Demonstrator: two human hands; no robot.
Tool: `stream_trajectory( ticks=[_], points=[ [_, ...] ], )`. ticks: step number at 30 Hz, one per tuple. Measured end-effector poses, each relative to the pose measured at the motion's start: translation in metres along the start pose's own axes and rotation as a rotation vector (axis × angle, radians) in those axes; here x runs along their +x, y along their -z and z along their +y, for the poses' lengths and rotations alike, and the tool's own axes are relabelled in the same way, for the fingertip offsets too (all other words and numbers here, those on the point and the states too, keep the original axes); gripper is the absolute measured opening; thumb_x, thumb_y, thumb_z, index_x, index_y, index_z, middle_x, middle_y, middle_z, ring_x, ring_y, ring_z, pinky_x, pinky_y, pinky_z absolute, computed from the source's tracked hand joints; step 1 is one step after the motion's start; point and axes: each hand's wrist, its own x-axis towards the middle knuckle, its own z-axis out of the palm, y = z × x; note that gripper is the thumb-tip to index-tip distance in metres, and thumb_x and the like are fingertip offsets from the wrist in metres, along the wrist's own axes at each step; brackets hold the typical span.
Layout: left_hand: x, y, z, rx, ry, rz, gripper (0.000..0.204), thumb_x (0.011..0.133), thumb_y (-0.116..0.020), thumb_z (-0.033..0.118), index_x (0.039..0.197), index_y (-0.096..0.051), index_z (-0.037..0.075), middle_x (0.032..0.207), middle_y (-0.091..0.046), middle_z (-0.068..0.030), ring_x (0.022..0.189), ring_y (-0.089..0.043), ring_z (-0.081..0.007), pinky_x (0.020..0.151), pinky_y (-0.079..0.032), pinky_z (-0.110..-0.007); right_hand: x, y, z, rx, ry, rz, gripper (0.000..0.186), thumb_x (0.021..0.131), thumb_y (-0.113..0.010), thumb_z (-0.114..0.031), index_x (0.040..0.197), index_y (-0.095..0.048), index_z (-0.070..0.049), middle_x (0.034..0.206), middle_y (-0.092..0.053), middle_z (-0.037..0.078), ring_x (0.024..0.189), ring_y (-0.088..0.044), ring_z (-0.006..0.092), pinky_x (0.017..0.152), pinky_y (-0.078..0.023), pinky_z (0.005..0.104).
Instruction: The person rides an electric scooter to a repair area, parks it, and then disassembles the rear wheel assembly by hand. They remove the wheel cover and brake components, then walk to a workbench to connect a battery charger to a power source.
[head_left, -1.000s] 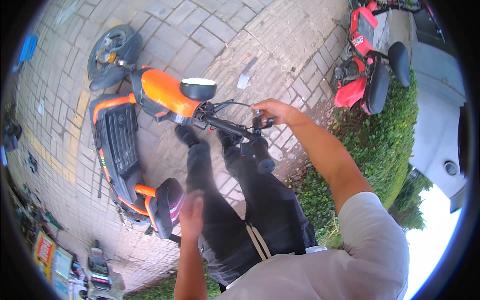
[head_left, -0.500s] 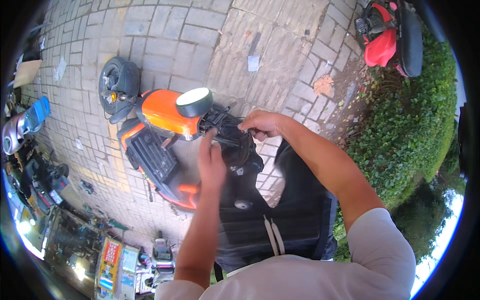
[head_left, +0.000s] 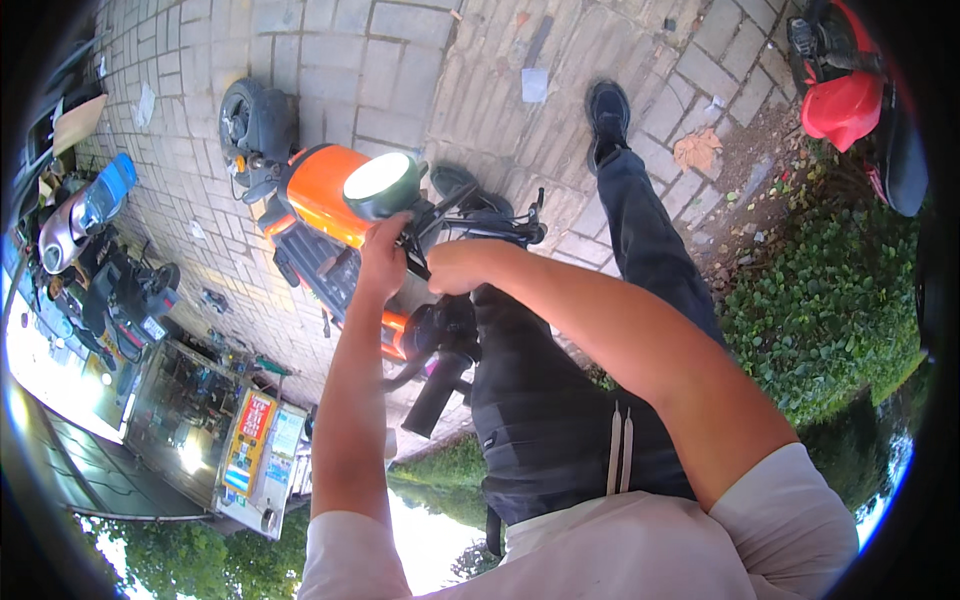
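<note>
An orange and black electric scooter [head_left: 325,205] stands below me, its round headlamp [head_left: 378,185] facing up. My left hand [head_left: 385,250] is closed at the black handlebar stem and cables just below the lamp; what its fingers hold is hidden. Close to its right, my right hand [head_left: 450,268] is curled at the same bunch of dark parts, its grip hidden. A black rubber handlebar grip [head_left: 432,395] points down beneath my hands, and levers with cables [head_left: 530,225] stick out to the right. The footboard [head_left: 335,265] shows behind my left hand.
My shoe [head_left: 607,112] is on the paving [head_left: 400,60]. A red scooter [head_left: 840,105] stands at upper right beside a hedge [head_left: 810,310]. Several parked two-wheelers [head_left: 120,300] and a lit stall with signboards [head_left: 250,440] line the left, where a blue and silver scooter part [head_left: 85,215] also shows.
My left hand has risen from beside the seat to the stem. My right hand has moved down-left beside it. The handlebar has turned, and my right leg has stepped out to the right.
</note>
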Motion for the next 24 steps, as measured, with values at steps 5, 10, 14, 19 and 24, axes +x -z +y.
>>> stream_trajectory(
  ticks=[5,10,14,19,24],
  points=[
    [0.018,0.011,-0.010,0.362,0.043,-0.255,0.052,0.068,-0.045,-0.003,0.113,-0.061,0.017,0.114,-0.060,-0.0084,0.109,-0.051,-0.0285,0.095,-0.037,-0.043,0.001,-0.019,0.023,0.588,-0.316,0.069,0.029,0.071,-0.053,-0.018,0.072,-0.064,0.009,0.069,-0.062,0.024,0.061,-0.061,0.0332,0.058,-0.048,0.0419],
    [-0.018,0.014,-0.022,0.346,0.037,-0.208,0.051,0.069,-0.048,0.002,0.115,-0.061,0.018,0.115,-0.060,-0.0056,0.108,-0.050,-0.0293,0.093,-0.038,-0.043,-0.015,-0.032,0.021,0.788,-0.509,0.270,0.037,0.067,-0.057,-0.026,0.068,-0.062,0.010,0.062,-0.059,0.025,0.051,-0.059,0.0330,0.047,-0.045,0.0416],
    [-0.027,0.005,-0.017,0.132,0.143,0.023,0.045,0.073,-0.047,0.002,0.115,-0.060,0.011,0.118,-0.059,-0.0106,0.108,-0.049,-0.0317,0.093,-0.038,-0.043,-0.046,-0.034,0.021,1.725,-0.707,0.446,0.020,0.074,-0.056,-0.015,0.061,-0.056,0.000,0.049,-0.045,0.005,0.035,-0.033,0.0123,0.033,-0.023,0.0301],
    [-0.035,0.030,0.032,-0.697,0.403,0.038,0.031,0.089,-0.047,0.010,0.114,-0.058,-0.004,0.099,-0.063,-0.0100,0.087,-0.057,-0.0151,0.081,-0.044,-0.027,-0.064,-0.045,0.013,2.137,-0.516,0.340,0.021,0.090,-0.059,-0.022,0.078,-0.055,-0.005,0.056,-0.040,-0.001,0.039,-0.025,0.0066,0.038,-0.019,0.0244],
    [-0.049,0.069,0.099,-0.867,0.717,-0.327,0.032,0.091,-0.055,0.023,0.104,-0.059,-0.006,0.078,-0.061,-0.0075,0.065,-0.055,-0.0122,0.061,-0.044,-0.024,-0.063,-0.059,0.007,2.370,-0.249,0.378,0.018,0.088,-0.062,-0.018,0.078,-0.056,-0.005,0.062,-0.049,0.001,0.043,-0.032,0.0063,0.040,-0.021,0.0232]
  ],
)
